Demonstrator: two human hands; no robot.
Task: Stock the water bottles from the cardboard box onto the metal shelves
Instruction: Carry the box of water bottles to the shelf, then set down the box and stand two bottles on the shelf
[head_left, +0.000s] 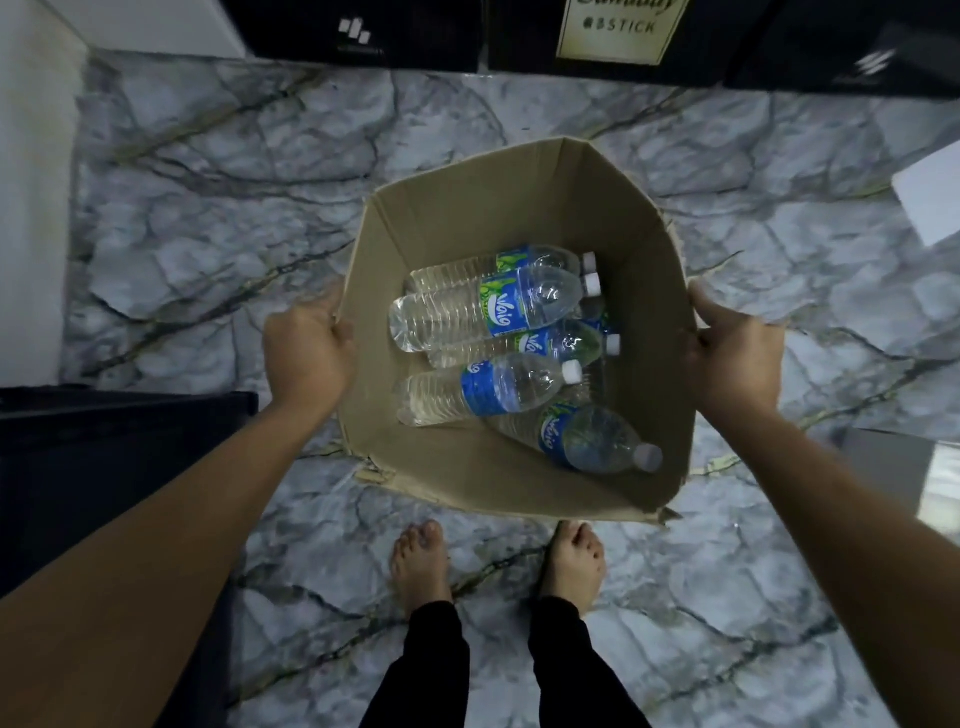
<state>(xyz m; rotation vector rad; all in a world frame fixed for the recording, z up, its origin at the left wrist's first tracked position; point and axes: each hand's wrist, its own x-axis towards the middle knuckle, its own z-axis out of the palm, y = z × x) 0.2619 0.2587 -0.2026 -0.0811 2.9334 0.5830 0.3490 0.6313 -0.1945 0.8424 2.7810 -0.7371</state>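
Five water bottles at least lie on their sides in the bottom of the cardboard box, heaped loosely toward its far and right parts; a sixth may sit under them, though that is hard to tell. Both grips are taken up by the box itself. The left grip curls round the left rim with the thumb at the edge, and the right grip clasps the right rim the same way, so neither is free for a bottle. The bottles lie between the two grips and below them, their long axes running roughly left to right with the caps pointing right; the nearest bottle is skewed, cap toward the near right corner. Necks are thus nearer the right grip, bases nearer the left. The box walls rise well above the bottles, so any reach must come down through the open top. The box seems held above the marble floor, with open floor ahead, a dark crate beside the left forearm and dark cartons beyond. No metal shelves are in view.
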